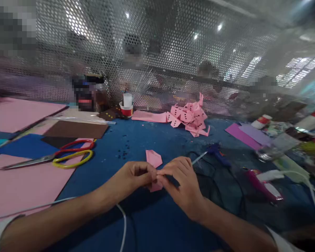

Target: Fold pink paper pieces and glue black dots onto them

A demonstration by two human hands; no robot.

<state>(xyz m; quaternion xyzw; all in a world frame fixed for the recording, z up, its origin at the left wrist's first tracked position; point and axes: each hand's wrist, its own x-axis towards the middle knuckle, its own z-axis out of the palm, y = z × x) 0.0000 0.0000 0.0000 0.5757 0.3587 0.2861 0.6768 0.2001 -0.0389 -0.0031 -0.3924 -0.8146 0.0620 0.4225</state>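
Note:
Near the middle of the blue table, my left hand (141,175) and my right hand (180,182) meet fingertip to fingertip. Both are closed in a pinch on a small folded piece of pink paper (156,186), part of which shows below the fingers. Just beyond the fingers another pink paper shape (154,159) with a pointed side is visible; whether it joins the held piece is hidden. A blue glue gun (218,155) lies to the right, past my right hand. Scissors (72,153) with red and yellow handles rest to the left.
Pink sheets (28,189), a brown sheet (77,129) and a blue sheet (28,146) lie left. Dotted pink cutouts (189,117) are heaped at the back beside a cup (126,109). A magenta tool (264,187) and cables lie right. A perforated metal screen (170,52) stands behind.

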